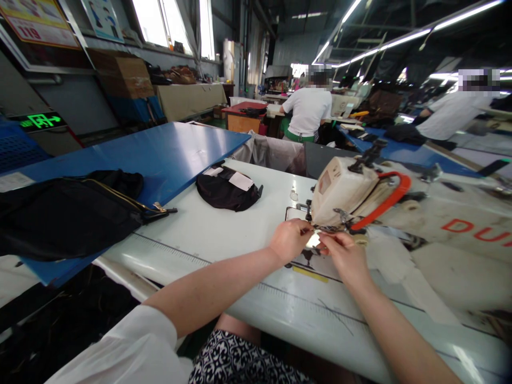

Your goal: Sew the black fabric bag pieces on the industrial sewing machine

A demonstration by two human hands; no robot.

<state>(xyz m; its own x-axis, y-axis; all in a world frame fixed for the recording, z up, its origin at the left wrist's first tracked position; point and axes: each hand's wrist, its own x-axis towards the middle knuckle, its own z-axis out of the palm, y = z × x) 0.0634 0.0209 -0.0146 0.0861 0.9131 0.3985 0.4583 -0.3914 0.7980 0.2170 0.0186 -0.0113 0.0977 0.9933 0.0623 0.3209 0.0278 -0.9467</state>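
Note:
Both hands are at the needle area of a white sewing machine (pixel 340 186) with a red thread lever guard. My left hand (pixel 291 240) is closed in a pinch just left of the needle. From the right, my right hand (pixel 344 255) comes in under the machine head, its thumb and fingers also pinched together. What the fingertips hold, if anything, is too small to make out. Between them a bright lit patch (pixel 314 239) shows on the machine bed. A black fabric pouch (pixel 228 188) with white labels lies on the pale table (pixel 176 234), left of the machine.
A black bag with a gold zipper (pixel 72 213) lies across the blue table (pixel 180 141) at left. A ruler scale runs along the front edge of the sewing table. Farther back, a person in a white shirt (pixel 308 109) sits, and another (pixel 452 114) is at right.

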